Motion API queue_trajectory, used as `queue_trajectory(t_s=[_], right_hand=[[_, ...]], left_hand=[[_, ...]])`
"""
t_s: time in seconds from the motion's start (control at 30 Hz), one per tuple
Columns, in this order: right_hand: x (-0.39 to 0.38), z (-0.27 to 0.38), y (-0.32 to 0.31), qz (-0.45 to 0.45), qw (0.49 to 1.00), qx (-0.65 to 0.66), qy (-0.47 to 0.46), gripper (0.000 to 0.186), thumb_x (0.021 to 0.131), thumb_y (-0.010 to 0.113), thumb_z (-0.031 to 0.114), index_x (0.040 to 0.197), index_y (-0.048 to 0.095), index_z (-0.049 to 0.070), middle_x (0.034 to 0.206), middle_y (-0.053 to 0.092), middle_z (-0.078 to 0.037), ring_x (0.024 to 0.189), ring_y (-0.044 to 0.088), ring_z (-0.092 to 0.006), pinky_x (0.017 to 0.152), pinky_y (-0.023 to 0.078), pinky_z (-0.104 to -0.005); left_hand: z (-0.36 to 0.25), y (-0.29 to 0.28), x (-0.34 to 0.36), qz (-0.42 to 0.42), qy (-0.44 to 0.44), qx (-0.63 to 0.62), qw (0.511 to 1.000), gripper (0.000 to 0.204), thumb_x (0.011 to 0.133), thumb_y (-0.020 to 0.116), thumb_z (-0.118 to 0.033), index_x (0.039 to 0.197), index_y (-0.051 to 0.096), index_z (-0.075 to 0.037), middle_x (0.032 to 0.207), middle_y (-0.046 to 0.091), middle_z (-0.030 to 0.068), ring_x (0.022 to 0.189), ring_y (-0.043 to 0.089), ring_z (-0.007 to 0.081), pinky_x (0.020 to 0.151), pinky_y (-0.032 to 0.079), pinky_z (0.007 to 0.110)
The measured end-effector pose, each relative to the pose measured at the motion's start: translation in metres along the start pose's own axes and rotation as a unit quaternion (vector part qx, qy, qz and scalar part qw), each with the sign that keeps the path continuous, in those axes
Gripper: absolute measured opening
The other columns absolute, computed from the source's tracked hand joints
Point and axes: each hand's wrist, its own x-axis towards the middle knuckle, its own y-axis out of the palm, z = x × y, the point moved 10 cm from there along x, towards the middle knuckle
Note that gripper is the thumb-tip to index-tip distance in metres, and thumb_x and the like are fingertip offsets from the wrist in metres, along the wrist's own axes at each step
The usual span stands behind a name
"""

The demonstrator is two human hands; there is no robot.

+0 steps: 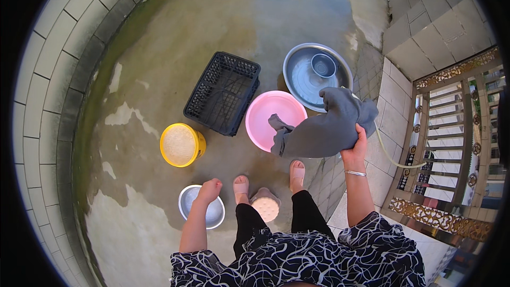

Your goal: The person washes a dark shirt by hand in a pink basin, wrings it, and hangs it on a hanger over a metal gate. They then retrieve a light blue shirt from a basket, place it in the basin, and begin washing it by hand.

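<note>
A bunched dark grey cloth point(332, 127) is gripped in my right hand point(355, 143), a metal bangle on that wrist. One end of it hangs into a pink basin point(259, 121); its bulk covers part of a large steel basin point(298, 77) holding a small metal pot point(323, 65). My left hand point(210, 191) is closed, above a smaller metal bowl point(193, 208); what is inside its fingers, if anything, is hidden.
A black plastic crate point(220, 93) and yellow bucket of pale contents point(178, 143) stand on wet concrete. A low stool point(265, 208) is between my sandalled feet. A tiled wall point(48, 74) curves at left; a hose point(398, 162) runs beside the railing point(446, 143) at right.
</note>
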Motion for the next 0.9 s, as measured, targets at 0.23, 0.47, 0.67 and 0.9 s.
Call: queue_trajectory(t_s=[0.23, 0.47, 0.67, 0.9], right_hand=[[0.062, -0.006, -0.027, 0.011, 0.994, -0.062, 0.085, 0.031, 0.077, 0.056, 0.021, 0.101, 0.054, 0.002, 0.1, 0.059, -0.008, 0.091, 0.056, -0.021, 0.082, 0.044, -0.0351], [0.106, -0.02, -0.048, 0.011, 0.984, -0.133, 0.119, 0.035, 0.075, 0.058, 0.023, 0.103, 0.052, 0.001, 0.102, 0.058, -0.009, 0.093, 0.055, -0.0206, 0.081, 0.044, -0.0345], [0.14, -0.07, -0.059, 0.071, 0.977, -0.185, 0.079, 0.04, 0.075, 0.058, 0.016, 0.109, 0.048, -0.001, 0.103, 0.056, -0.01, 0.093, 0.055, -0.0214, 0.083, 0.044, -0.0338], [0.183, -0.186, -0.089, 0.132, 0.954, -0.258, 0.079, 0.042, 0.07, 0.064, 0.01, 0.108, 0.05, -0.003, 0.101, 0.056, -0.009, 0.09, 0.054, -0.0188, 0.078, 0.044, -0.0305]], left_hand=[[-0.037, 0.121, 0.033, 0.075, -0.033, -0.021, 0.996, 0.026, 0.08, 0.05, -0.026, 0.091, 0.059, -0.005, 0.084, 0.06, 0.0197, 0.081, 0.058, 0.0343, 0.072, 0.046, 0.04], [-0.079, 0.175, 0.088, 0.103, 0.024, 0.056, 0.993, 0.024, 0.08, 0.049, -0.024, 0.091, 0.061, -0.006, 0.086, 0.061, 0.0188, 0.082, 0.058, 0.0333, 0.072, 0.046, 0.04], [-0.046, 0.195, 0.158, 0.114, -0.016, 0.016, 0.993, 0.024, 0.08, 0.047, -0.021, 0.093, 0.059, -0.006, 0.086, 0.06, 0.0182, 0.081, 0.058, 0.0315, 0.07, 0.046, 0.038], [0.012, 0.222, 0.23, 0.093, -0.04, 0.004, 0.995, 0.022, 0.08, 0.048, -0.02, 0.093, 0.06, -0.007, 0.084, 0.061, 0.0177, 0.079, 0.059, 0.0324, 0.07, 0.046, 0.036]])
